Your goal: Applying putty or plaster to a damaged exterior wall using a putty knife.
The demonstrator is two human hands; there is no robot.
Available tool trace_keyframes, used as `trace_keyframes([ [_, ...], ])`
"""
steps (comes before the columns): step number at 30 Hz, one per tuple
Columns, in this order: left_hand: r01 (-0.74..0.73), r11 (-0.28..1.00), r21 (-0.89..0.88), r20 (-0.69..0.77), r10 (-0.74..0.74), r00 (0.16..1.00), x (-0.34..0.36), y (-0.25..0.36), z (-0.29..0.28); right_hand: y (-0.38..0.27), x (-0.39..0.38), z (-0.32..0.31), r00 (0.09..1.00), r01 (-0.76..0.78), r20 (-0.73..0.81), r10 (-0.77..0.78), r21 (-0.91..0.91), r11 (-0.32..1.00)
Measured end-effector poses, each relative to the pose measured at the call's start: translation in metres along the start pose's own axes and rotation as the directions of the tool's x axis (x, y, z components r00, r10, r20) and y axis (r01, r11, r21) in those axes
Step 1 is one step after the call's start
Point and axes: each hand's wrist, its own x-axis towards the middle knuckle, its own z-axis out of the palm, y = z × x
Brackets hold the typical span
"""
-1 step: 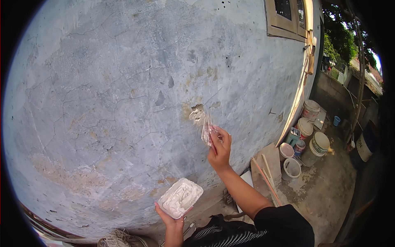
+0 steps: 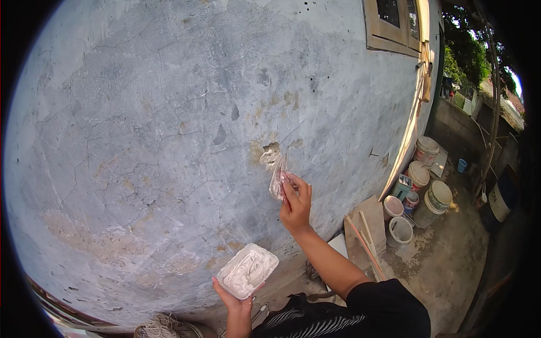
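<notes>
My right hand is closed on a putty knife smeared with pale paste, its blade against the weathered blue-grey wall. The blade's tip lies at a chipped hole, partly covered with the paste. Lower down, my left hand grips a white rectangular tub of creamy white filler, held tilted in front of the wall.
A wooden-framed window is upper right. Several paint buckets, a board with long sticks and a small blue cup stand at the wall's foot on the right. A dark drum stands at the far right.
My right hand and the knife have shifted slightly to the left along the wall at the hole. My left hand and the tub look the same.
</notes>
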Motion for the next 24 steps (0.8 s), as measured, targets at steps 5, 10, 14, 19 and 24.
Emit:
trace_keyframes([
  [5,-0.022,0.999,-0.026,-0.005,0.022,1.000,-0.007,0.006,0.001,-0.023,0.001,0.030,0.991,-0.101,-0.080,0.107,0.078,0.992],
  [10,-0.018,1.000,-0.010,-0.036,0.018,0.999,-0.004,0.008,-0.004,-0.040,-0.001,0.030,0.998,-0.056,-0.003,0.056,-0.006,0.998],
  [14,0.002,1.000,0.011,-0.029,-0.001,1.000,0.000,0.005,0.003,-0.043,0.000,0.027,0.997,-0.076,0.027,0.076,0.000,0.997],
  [19,0.023,1.000,0.005,0.026,-0.024,0.999,0.007,-0.001,0.006,-0.054,-0.001,0.025,0.997,-0.070,0.042,0.071,-0.020,0.997],
  [24,0.012,1.000,0.013,-0.005,-0.012,1.000,0.004,-0.004,0.015,-0.071,-0.014,0.032,0.995,-0.006,0.100,-0.002,0.074,0.997],
])
